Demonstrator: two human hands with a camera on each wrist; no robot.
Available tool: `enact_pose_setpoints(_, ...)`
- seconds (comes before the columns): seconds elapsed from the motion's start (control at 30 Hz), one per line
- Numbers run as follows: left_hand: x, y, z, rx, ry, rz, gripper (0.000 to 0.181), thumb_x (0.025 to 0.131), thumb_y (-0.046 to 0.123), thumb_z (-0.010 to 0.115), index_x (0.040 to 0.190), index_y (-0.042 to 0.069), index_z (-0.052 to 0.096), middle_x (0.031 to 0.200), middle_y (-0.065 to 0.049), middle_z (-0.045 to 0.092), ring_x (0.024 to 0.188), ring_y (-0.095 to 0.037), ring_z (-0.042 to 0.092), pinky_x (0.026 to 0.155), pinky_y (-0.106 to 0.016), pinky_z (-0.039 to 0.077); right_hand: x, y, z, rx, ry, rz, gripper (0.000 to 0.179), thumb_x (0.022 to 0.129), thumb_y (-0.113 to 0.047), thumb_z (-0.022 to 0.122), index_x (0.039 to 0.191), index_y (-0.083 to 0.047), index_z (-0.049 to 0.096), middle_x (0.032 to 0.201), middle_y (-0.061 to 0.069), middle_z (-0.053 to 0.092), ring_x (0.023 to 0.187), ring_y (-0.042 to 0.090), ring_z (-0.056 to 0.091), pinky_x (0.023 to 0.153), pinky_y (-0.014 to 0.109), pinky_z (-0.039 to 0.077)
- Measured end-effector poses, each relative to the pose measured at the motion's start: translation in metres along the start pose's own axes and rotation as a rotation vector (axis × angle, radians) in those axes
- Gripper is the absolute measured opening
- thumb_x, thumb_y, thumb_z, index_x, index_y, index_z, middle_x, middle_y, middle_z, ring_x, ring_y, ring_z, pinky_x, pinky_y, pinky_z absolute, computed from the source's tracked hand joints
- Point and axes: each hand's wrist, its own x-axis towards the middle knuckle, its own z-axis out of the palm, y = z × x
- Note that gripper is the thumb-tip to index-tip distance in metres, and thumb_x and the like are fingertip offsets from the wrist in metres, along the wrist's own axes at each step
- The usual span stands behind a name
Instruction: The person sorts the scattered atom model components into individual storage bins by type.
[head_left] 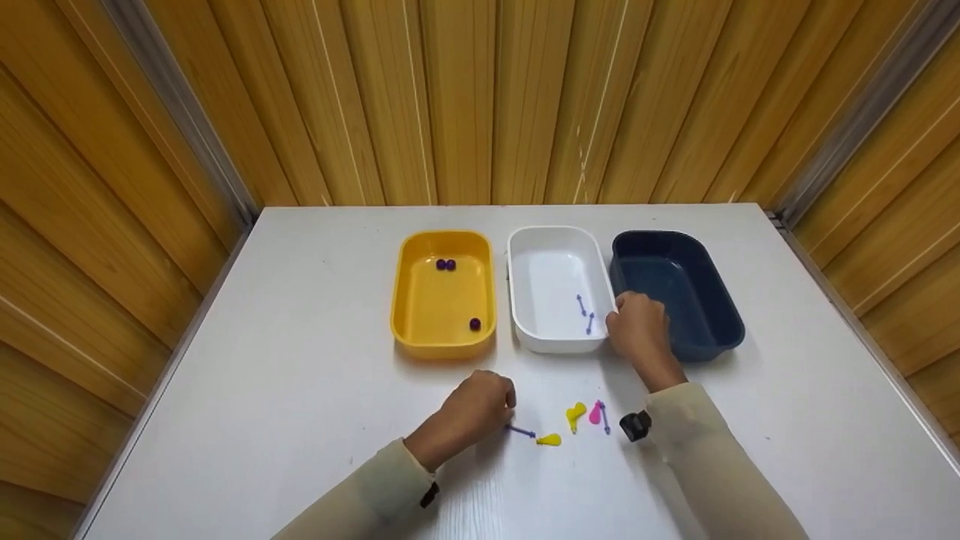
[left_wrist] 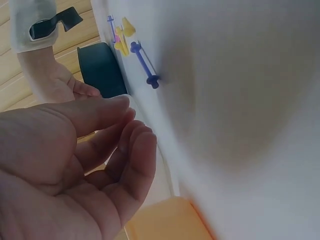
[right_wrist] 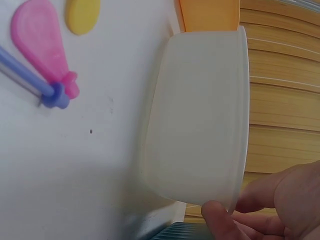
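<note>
My right hand [head_left: 641,330] pinches the rim of the white tray [head_left: 561,345] at its near right corner, thumb outside the wall in the right wrist view. Two thin purple sticks [head_left: 590,322] with flanged ends lie in that tray. Low over the table, my left hand [head_left: 474,409] has loosely bent fingers with nothing between them. Just beyond its fingertips lies a purple stick [left_wrist: 145,65], apart from them in the left wrist view. Beside that are a yellow teardrop-shaped piece [head_left: 551,440], more yellow [head_left: 576,413], a pink teardrop-shaped piece [right_wrist: 40,37] and another purple stick [head_left: 605,420].
A yellow tray [head_left: 442,350] stands left of the white one, with dark purple beads [head_left: 475,324] inside. On the right is a dark blue tray [head_left: 705,349], partly behind my right hand. Wood-look panels [head_left: 457,105] rise around the white table [head_left: 315,360].
</note>
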Motion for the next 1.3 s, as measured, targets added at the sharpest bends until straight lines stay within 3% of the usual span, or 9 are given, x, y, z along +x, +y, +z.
enact_pose_setpoints(0.2,-0.002,-0.003,0.002,0.002,-0.044,0.021,0.007,0.09,0.009,0.073,0.094,0.011,0.078,0.087,0.0,0.07,0.08,-0.012,0.053,0.082,-0.028,0.052,0.004,0.001,0.001,0.0,0.033,-0.024,0.012,0.088,-0.003,0.057,0.077,-0.002,0.06,0.082,0.021,0.064,0.079,0.036,0.058,0.066,0.047,0.045)
enact_pose_setpoints(0.63,-0.006,-0.006,0.009,-0.019,-0.072,0.065,0.01,0.088,0.004,0.073,0.091,0.013,0.078,0.082,0.003,0.065,0.076,-0.008,0.052,0.077,-0.024,0.051,0.011,0.001,0.005,-0.018,0.084,-0.085,0.017,0.085,0.0,0.057,0.069,-0.003,0.057,0.077,0.022,0.065,0.08,0.042,0.061,0.071,0.055,0.047)
enact_pose_setpoints(0.9,-0.004,-0.006,0.013,0.034,-0.053,0.111,0.011,0.086,0.004,0.075,0.087,0.014,0.078,0.08,0.005,0.069,0.074,-0.007,0.053,0.077,-0.023,0.052,0.012,-0.003,0.005,-0.012,0.057,-0.072,0.029,0.084,0.003,0.055,0.062,-0.01,0.042,0.066,0.011,0.048,0.071,0.031,0.048,0.059,0.038,0.034)
enact_pose_setpoints(1.13,-0.004,-0.006,0.015,0.05,-0.045,0.138,0.009,0.086,0.004,0.075,0.087,0.013,0.079,0.079,0.004,0.072,0.072,-0.005,0.053,0.075,-0.022,0.053,0.008,-0.003,0.005,-0.02,0.057,-0.08,0.022,0.083,0.005,0.056,0.065,-0.005,0.05,0.072,0.018,0.059,0.072,0.032,0.052,0.061,0.043,0.04)
enact_pose_setpoints(1.3,-0.005,-0.006,0.016,0.04,-0.015,0.152,0.013,0.085,-0.001,0.071,0.083,0.01,0.078,0.077,0.003,0.072,0.068,-0.003,0.054,0.066,-0.018,0.05,0.007,-0.002,0.007,-0.035,0.079,-0.109,0.037,0.081,0.006,0.053,0.06,-0.015,0.031,0.061,0.002,0.032,0.066,0.026,0.039,0.057,0.037,0.029)
